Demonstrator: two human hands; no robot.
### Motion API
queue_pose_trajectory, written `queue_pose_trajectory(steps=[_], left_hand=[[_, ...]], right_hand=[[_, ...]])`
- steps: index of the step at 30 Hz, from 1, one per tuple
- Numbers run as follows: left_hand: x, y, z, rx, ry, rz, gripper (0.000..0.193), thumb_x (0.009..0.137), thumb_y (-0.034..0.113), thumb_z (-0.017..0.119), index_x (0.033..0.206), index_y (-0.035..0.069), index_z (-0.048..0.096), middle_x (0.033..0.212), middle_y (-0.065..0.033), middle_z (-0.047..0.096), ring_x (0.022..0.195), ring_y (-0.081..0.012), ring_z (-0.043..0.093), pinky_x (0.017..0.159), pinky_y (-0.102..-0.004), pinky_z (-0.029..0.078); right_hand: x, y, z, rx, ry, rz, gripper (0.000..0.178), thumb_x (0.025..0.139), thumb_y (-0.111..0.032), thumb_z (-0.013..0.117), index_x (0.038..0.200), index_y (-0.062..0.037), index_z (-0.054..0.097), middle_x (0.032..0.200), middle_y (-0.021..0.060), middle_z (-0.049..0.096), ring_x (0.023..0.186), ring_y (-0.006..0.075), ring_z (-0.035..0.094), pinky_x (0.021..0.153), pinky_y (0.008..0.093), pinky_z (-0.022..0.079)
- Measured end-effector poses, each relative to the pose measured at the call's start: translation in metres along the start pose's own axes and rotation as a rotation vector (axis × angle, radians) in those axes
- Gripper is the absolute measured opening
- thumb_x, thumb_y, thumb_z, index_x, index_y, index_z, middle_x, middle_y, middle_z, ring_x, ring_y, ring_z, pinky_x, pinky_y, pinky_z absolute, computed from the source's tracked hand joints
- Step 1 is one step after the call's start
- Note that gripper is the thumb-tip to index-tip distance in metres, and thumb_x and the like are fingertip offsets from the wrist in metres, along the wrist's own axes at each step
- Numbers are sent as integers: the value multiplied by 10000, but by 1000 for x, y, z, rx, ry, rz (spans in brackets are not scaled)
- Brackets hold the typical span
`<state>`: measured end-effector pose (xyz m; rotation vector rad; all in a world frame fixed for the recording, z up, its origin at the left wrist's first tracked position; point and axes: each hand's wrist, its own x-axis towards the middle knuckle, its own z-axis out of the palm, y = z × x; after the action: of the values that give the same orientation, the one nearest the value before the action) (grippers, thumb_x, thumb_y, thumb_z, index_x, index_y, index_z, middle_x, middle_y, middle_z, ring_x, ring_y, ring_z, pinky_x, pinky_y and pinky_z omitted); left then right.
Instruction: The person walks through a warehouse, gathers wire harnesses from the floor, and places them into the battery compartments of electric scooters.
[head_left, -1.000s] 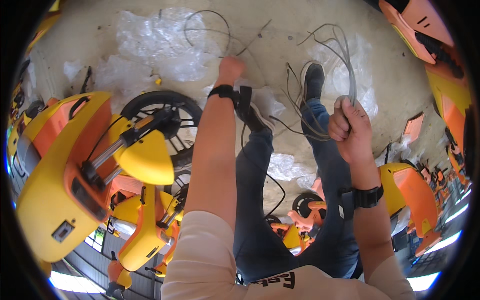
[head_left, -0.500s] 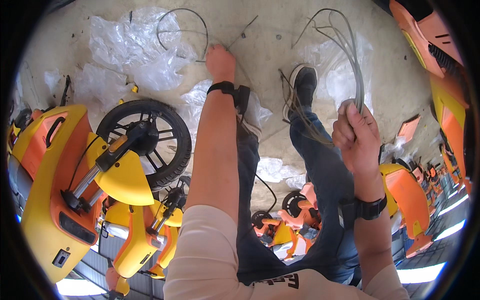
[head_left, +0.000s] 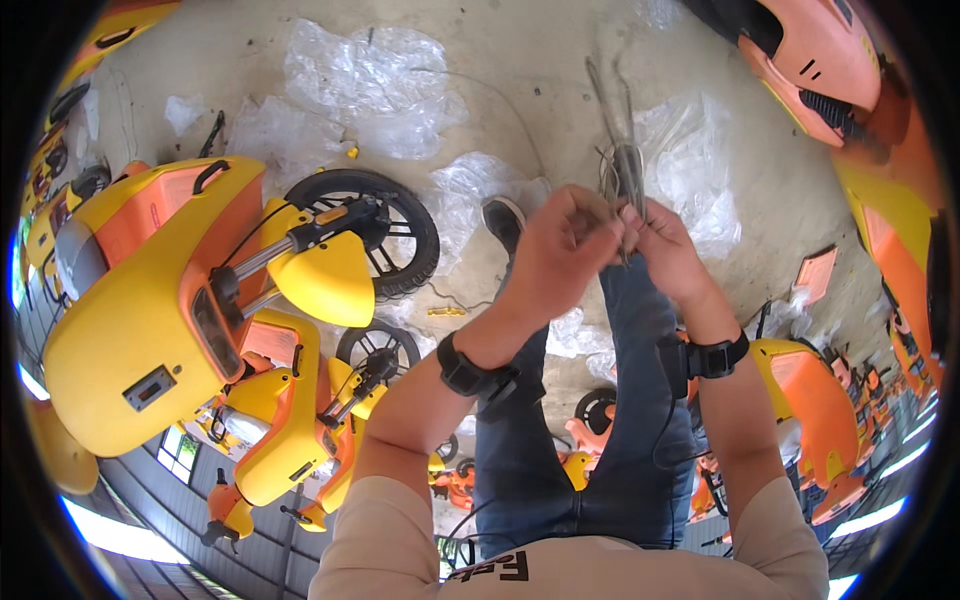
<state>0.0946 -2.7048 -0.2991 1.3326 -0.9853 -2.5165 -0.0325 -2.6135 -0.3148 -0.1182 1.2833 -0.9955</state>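
Cable bundle: dark, thin cables (head_left: 628,125), gathered at the hands in front of the person's thighs, well above the floor (head_left: 560,60); the loose ends reach up toward the floor's far edge and look blurred.
Right hand: the right hand (head_left: 672,252) closes thumb and fingers around the cables, pinching them near its fingertips.
Left hand: the left hand (head_left: 562,252) has its fingers curled in toward the thumb, its tips up against the right hand at the bundle; whether they pinch a strand cannot be told.
Wrists: a black strap (head_left: 468,372) circles the left wrist and another black band (head_left: 716,358) the right, each carrying a small dark box.
Legs: blue jeans (head_left: 642,400) show below the forearms; a dark shoe (head_left: 503,222) stands on the floor beside the left hand, and the other shoe is partly hidden behind the cables.
Floor, left side: a large yellow and orange scooter (head_left: 120,340) stands with its black wheel (head_left: 428,245) turned toward the person, and a smaller yellow scooter (head_left: 270,465) is just beside it.
Floor, far side: crumpled clear plastic (head_left: 370,80) lies toward the far left corner, with another sheet (head_left: 700,180) near the right shoe.
Floor, right side: a flat orange piece (head_left: 816,273) lies near more orange and yellow bodywork (head_left: 815,385).
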Motion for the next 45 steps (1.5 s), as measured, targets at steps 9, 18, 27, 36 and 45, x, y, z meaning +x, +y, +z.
queue_pose_trajectory(steps=[9, 18, 27, 36, 45], left_hand=[[113, -59, -122, -475, 292, -154, 150, 813, 114, 529, 913, 3, 527, 817, -68, 590, 700, -168, 590, 589, -292, 506], [241, -196, -220, 950, 533, -249, 281, 709, 269, 619, 751, -8, 610, 740, -176, 618, 720, -264, 615, 622, -359, 489], [266, -178, -187, 1011, 933, -263, 287, 662, 248, 603, 743, -26, 624, 810, -224, 607, 816, -363, 584, 697, -406, 477], [70, -52, -75, 664, 538, 153, 219, 706, 208, 620, 720, -3, 559, 633, -143, 574, 591, -275, 573, 549, -363, 440], [-78, 40, 22, 961, 44, 440, 183, 654, 157, 640, 791, 62, 564, 717, -142, 567, 627, -311, 561, 545, -380, 444]], right_hand=[[-6, 12, -12, -67, -49, 352, 244, 922, -256, 413, 894, -27, 493, 538, -26, 371, 437, 47, 316, 395, 192, 280], [22, 32, -37, -75, 145, 233, 212, 927, -236, 396, 879, -40, 462, 520, -46, 324, 419, 29, 267, 374, 193, 218], [43, 15, -50, -50, 228, 173, 217, 922, -242, 413, 853, -43, 464, 510, -64, 323, 398, 15, 251, 361, 181, 195], [24, -2, -9, 17, 398, 196, 236, 901, -241, 464, 967, -25, 533, 535, -44, 387, 424, 43, 340, 381, 191, 281], [-51, -90, 52, 197, 170, 103, 223, 893, -190, 470, 992, 1, 531, 814, 115, 611, 719, 194, 607, 644, 297, 497]])
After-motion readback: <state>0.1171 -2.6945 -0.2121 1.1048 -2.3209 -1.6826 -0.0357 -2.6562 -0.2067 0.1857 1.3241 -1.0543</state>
